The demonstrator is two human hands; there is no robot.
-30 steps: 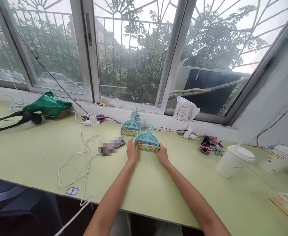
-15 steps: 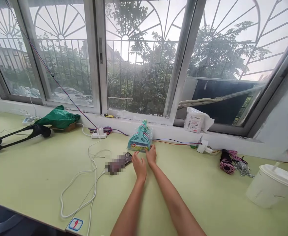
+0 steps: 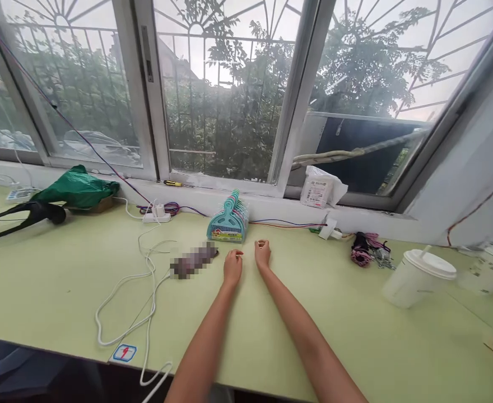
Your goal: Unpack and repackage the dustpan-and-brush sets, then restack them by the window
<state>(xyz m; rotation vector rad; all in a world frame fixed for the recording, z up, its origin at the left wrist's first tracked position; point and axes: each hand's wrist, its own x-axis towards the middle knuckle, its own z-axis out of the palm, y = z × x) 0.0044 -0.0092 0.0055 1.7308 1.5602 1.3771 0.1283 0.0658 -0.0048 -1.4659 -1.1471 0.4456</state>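
Observation:
A row of small teal dustpan-and-brush sets (image 3: 227, 221) stands upright against the wall below the window, other colours showing behind the front one. The front set bears a yellow label. Just in front of them, my left hand (image 3: 232, 268) is over the table with its fingers bent toward the right, holding nothing. My right hand (image 3: 262, 254) is to the right, apart from the dustpans, its fingers loosely curled with a gap to the thumb and nothing visible between them. Left of my left hand lies a phone-like object (image 3: 194, 260), mostly blurred out.
White cables (image 3: 149, 308) loop across the green table (image 3: 314, 280) from a power strip (image 3: 157, 214). At right are a folded umbrella (image 3: 360, 250) and lidded white cups (image 3: 418, 277). A green bag (image 3: 76, 187) is at left; a white packet (image 3: 317, 187) sits on the sill.
My right hand has let go of the front dustpan set and drawn back to its right. My left hand has moved slightly away too. The camera view has shifted; the dustpans still stand by the wall.

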